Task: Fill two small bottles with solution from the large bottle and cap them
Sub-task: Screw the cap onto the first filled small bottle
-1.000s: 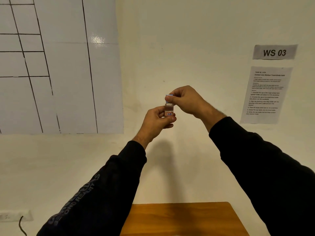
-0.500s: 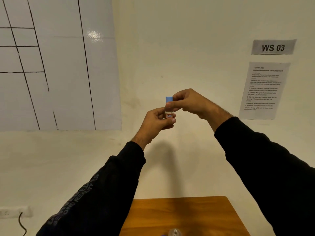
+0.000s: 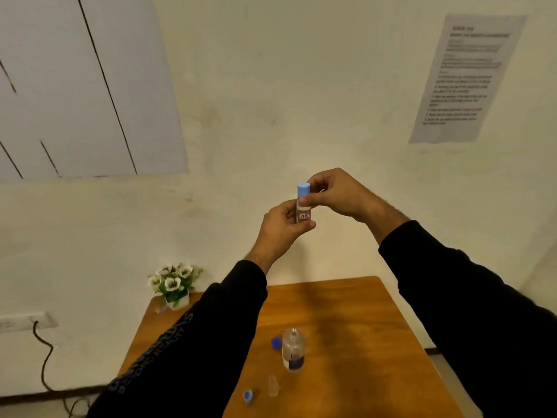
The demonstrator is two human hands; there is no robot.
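Note:
A small clear bottle (image 3: 303,213) with a red-bordered label is held up in front of the wall, and my left hand (image 3: 281,227) grips its body. My right hand (image 3: 334,193) pinches the bottle just under its light blue cap (image 3: 303,189), which sits on top. On the wooden table (image 3: 361,333) below stands the large clear bottle (image 3: 293,352), open, with its dark blue cap (image 3: 275,343) lying beside it. A second small clear bottle (image 3: 273,385) stands nearer, uncapped, with a light blue cap (image 3: 248,395) to its left.
A small pot of white flowers (image 3: 172,285) stands on the table's far left corner. A wall socket with a dark cable (image 3: 42,351) is at the left. An instruction sheet (image 3: 465,76) and a white board (image 3: 75,86) hang on the wall.
The view has tilted down, so the table and its bottles now show. The small bottle stays held between both hands, with the blue cap now plainly seated on top.

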